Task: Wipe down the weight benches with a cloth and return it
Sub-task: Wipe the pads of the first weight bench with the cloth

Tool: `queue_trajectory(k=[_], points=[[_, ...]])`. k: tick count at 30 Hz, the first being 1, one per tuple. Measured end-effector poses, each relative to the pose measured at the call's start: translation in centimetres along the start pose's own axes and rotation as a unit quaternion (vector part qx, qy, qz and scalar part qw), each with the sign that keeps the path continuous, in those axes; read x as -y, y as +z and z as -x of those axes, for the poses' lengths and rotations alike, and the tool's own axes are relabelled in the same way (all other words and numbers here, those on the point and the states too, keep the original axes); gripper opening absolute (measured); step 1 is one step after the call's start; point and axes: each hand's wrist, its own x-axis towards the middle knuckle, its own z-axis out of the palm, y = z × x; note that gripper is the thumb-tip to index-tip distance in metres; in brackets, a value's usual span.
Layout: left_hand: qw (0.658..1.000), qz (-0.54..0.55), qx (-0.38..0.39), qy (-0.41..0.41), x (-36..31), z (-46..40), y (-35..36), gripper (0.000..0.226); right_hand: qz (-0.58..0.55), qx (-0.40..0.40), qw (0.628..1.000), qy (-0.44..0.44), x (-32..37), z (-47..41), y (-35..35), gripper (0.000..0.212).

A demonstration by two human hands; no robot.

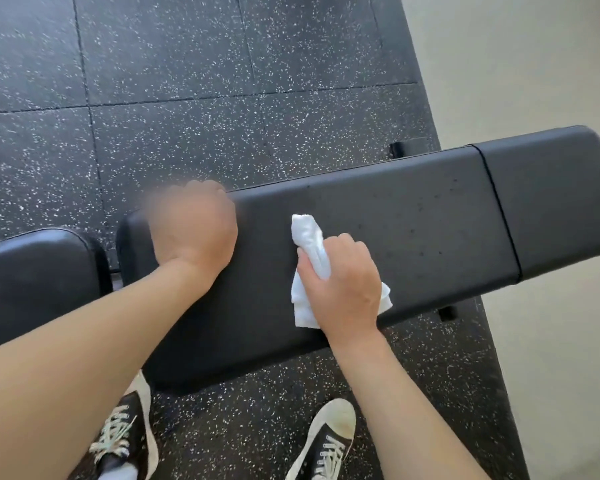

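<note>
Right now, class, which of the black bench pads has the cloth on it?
The long middle pad: the right hand grips the white cloth on it. The short pad to its right and the pad at far left carry no cloth.

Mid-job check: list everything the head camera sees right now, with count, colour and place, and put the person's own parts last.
weight bench: 1, black padded, across the middle of the view, long pad with a shorter pad section at the right end
second pad: 1, black, at the left edge, separated by a gap from the bench
cloth: 1, white, crumpled, on the bench top under the right hand
floor: black rubber tiles with white specks, around and below the bench
wall: pale, right side
shoes: 2, black with white toes and laces, on the floor at the bottom
left hand: 1, blurred, on the bench's left end
right hand: 1, grips the cloth on the bench
</note>
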Motion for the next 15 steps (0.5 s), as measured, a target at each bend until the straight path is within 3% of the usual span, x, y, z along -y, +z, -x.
queue_trajectory(k=[7,10,13,15], points=[[0.999,-0.026,-0.027,0.003,-0.2,-0.2,0.6,0.040,-0.032,-0.025,0.998,-0.041,-0.1,3.6,0.5,0.041],[0.999,-0.032,-0.031,-0.001,-0.2,-0.3,0.9,0.038,-0.041,-0.031,0.994,-0.096,0.5,-1.2,1.7,0.038],[0.999,-0.038,-0.027,0.003,-0.3,-0.3,0.9,0.037,-0.047,-0.035,0.997,-0.054,2.6,-8.8,4.0,0.036],[0.999,-0.039,-0.029,0.005,-0.3,-0.3,0.8,0.037,-0.028,0.009,0.999,-0.026,4.4,-13.4,5.5,0.036]])
